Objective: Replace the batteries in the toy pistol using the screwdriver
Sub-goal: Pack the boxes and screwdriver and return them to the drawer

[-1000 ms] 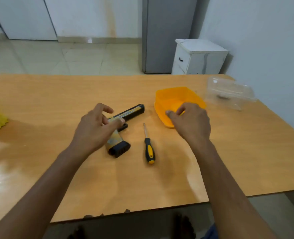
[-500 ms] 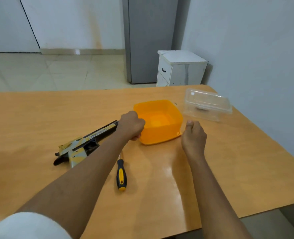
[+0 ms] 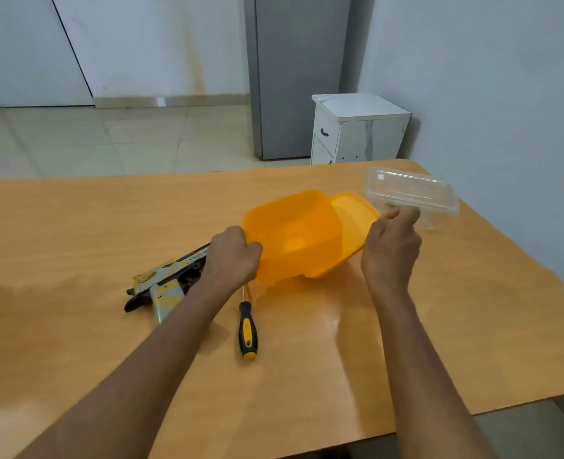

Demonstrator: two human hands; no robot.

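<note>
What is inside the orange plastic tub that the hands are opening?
The orange plastic tub shows only its own translucent orange floor; no batteries are visible. The left hand hides its near-left corner, and the orange lid, pulled aside by the right hand, overlaps its right edge.

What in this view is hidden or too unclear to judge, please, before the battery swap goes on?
- Head view: the toy pistol muzzle end and trigger area, behind the left hand and forearm.
- The screwdriver tip, under the left wrist.
- What the orange container holds: nothing can be made out through its translucent walls.
- Contents of the clear plastic box: glare, too small.
- Right hand fingertips on the orange lid, curled out of sight.
</note>
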